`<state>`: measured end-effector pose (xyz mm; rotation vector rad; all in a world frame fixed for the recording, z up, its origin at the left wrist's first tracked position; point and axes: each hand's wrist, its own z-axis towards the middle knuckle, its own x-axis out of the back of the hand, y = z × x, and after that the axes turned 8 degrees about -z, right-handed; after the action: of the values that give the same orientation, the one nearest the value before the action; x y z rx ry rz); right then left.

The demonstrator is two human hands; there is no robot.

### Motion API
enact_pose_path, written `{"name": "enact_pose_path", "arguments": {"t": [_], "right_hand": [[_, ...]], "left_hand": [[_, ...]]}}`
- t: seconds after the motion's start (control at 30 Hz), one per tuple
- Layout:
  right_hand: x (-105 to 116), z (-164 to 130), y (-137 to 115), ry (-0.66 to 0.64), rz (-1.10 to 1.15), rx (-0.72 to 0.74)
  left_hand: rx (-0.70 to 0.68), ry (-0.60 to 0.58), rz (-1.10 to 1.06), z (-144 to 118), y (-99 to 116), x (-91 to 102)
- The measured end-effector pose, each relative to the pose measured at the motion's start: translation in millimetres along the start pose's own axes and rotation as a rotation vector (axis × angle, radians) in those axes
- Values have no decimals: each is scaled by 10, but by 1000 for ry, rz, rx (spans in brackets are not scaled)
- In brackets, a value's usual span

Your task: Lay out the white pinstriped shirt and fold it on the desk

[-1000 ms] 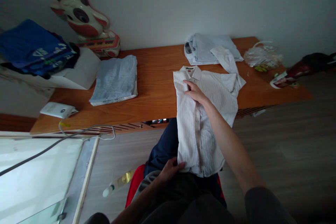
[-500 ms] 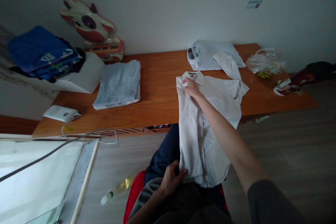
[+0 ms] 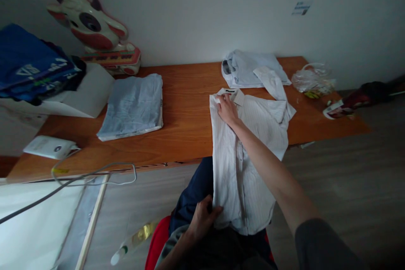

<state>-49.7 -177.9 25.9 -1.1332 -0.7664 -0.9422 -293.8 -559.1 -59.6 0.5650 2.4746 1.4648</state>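
Observation:
A white striped shirt (image 3: pixel 249 143) lies half on the wooden table (image 3: pixel 186 122), its lower part hanging over the front edge onto my lap. My right hand (image 3: pixel 226 107) presses on the folded left shoulder beside the collar. My left hand (image 3: pixel 202 217) grips the shirt's bottom left corner at my lap. One sleeve of the shirt lies spread toward the right.
A folded pale blue shirt (image 3: pixel 133 105) lies at table left, a crumpled pale blue shirt (image 3: pixel 249 67) at the back. A plastic bag (image 3: pixel 313 80), a white box (image 3: pixel 85 97) with blue clothes (image 3: pixel 31 67), a cow-shaped toy (image 3: pixel 88 21), a white device (image 3: pixel 50 147) with cable, and a bottle (image 3: pixel 133 242) on the floor.
My right hand has slid up the shirt from the chest to the shoulder by the collar. My left hand keeps its hold on the bottom corner.

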Motion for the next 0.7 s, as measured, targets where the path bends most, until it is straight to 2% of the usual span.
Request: {"name": "enact_pose_path", "arguments": {"t": [0.1,0.2,0.3,0.4,0.5,0.7], "right_hand": [[74,-20,-52,66,-22,81],[88,-77,-126,60,-64,172],[-12,-201,-161,33,-62,151],[-153,-311,-179,13,-34,100],[-286,-315,-299,-13,-3,97],[-655,74,-916,-54,47,114]], "left_hand": [[0,-40,-102,80,119,19],[-19,-38,-253,242,283,-2],[-32,-6,-302,345,345,-66],[-16,91,-255,273,265,-117],[-12,205,-194,83,170,-80],[-18,464,-181,-202,230,301]]}}
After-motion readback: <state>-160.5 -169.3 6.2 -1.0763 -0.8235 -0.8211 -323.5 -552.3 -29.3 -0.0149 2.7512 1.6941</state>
